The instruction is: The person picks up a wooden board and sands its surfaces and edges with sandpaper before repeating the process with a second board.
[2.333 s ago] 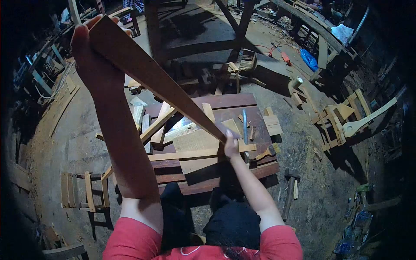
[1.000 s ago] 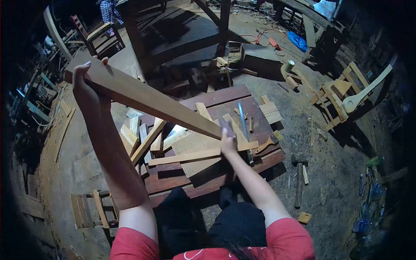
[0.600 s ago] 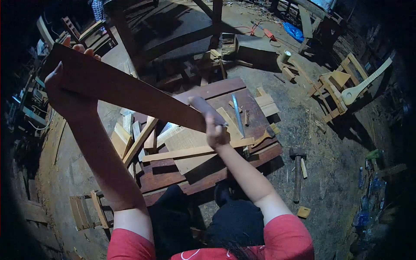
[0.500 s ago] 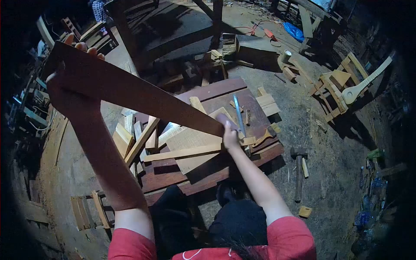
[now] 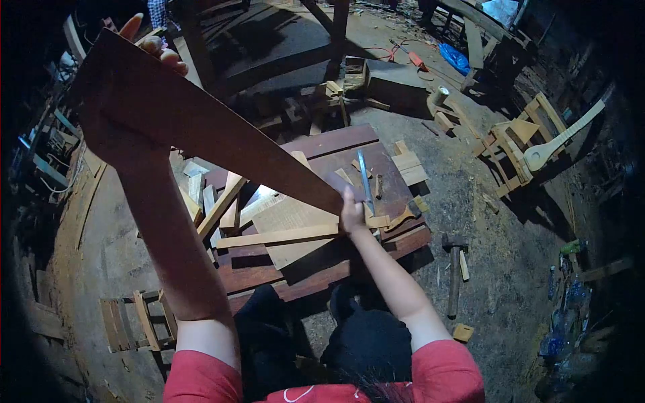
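A long, thin wooden board (image 5: 222, 138), dark on the side facing me, slants from upper left down to the middle. My left hand (image 5: 115, 142) is raised high and closed around its wide upper end, fingertips showing over the far edge. At the lower end, my right hand (image 5: 353, 215) grips the narrow tip with the thumb on top. Beneath lies a low reddish-brown wooden platform (image 5: 403, 243). On it are a pale flat board (image 5: 299, 254), a narrow wooden strip (image 5: 275, 236), a slim metal tool (image 5: 365, 176) and a brush (image 5: 408, 211).
A hammer (image 5: 455, 272) lies on the floor right of the platform. Farther right, a pale instrument-shaped piece with a long neck (image 5: 541, 156) leans on a wooden frame (image 5: 507, 161). A blue bag (image 5: 455, 59) lies at the back. Someone in checked clothing (image 5: 157, 13) is at upper left.
The upper end of the board and my left hand have risen slightly and come nearer the camera. My right hand keeps its grip. The view has shifted a little.
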The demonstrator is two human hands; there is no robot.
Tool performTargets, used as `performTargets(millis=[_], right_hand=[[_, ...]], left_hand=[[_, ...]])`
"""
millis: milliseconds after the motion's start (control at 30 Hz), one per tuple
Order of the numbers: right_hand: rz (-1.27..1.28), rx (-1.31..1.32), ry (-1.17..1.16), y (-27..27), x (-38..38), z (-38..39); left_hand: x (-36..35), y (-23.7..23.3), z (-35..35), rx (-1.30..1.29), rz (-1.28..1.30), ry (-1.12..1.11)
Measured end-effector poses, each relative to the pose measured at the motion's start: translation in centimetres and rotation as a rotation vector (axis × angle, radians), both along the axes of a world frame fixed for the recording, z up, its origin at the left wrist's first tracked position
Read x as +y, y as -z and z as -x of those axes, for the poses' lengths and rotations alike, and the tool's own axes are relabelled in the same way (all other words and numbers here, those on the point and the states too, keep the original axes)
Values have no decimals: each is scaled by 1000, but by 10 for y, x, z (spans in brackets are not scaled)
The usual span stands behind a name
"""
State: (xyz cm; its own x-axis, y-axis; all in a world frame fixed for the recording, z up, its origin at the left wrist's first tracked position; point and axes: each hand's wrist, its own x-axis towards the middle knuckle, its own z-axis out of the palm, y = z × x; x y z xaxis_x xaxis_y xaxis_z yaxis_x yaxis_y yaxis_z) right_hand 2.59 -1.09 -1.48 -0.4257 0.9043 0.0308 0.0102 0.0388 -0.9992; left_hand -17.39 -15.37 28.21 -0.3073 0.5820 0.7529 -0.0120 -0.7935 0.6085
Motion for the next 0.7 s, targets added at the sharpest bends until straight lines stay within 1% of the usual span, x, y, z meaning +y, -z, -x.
performTargets(millis=[33,67,100,133,200,233,267,300,333,400,433,467,500,533,600,633,667,700], right_hand=[[81,-98,9,13,6,-11],[160,-194,19,21,11,-15],[85,-105,6,25,14,-8],[87,-102,7,11,9,3],[54,1,0,-58,-18,22],[40,-69,-51,-107,-34,22],[25,-140,-103,-138,-46,23],[-55,-4,-144,-137,-46,28],[-55,-10,-144,-125,-44,27],[-424,-47,19,-79,-34,24],[-232,81,-14,-59,-25,20],[-68,48,-3,19,6,16],[50,11,6,17,3,5],[153,55,53,57,20,-5],[111,-165,105,52,25,-7],[101,-74,99,28,16,2],[98,12,91,-9,1,14],[231,7,50,-38,-8,24]], left_hand=[[0,3,3,0,-1,-4],[2,6,6,-21,-38,108],[3,7,8,-40,-74,222],[3,5,7,-38,-71,223],[2,4,3,-12,-14,-33],[3,3,2,-20,-6,-37],[4,3,2,-47,-70,65],[6,3,3,-71,-137,168],[8,4,5,-76,-138,168],[7,5,8,-45,-144,50],[7,6,8,-44,-148,45],[8,8,7,-48,-153,55],[7,9,7,-54,-155,68],[6,10,10,-50,-155,67],[6,9,19,-32,-156,132],[6,7,15,-31,-153,133],[5,5,5,-77,-60,-37],[5,4,1,-122,28,-208]])
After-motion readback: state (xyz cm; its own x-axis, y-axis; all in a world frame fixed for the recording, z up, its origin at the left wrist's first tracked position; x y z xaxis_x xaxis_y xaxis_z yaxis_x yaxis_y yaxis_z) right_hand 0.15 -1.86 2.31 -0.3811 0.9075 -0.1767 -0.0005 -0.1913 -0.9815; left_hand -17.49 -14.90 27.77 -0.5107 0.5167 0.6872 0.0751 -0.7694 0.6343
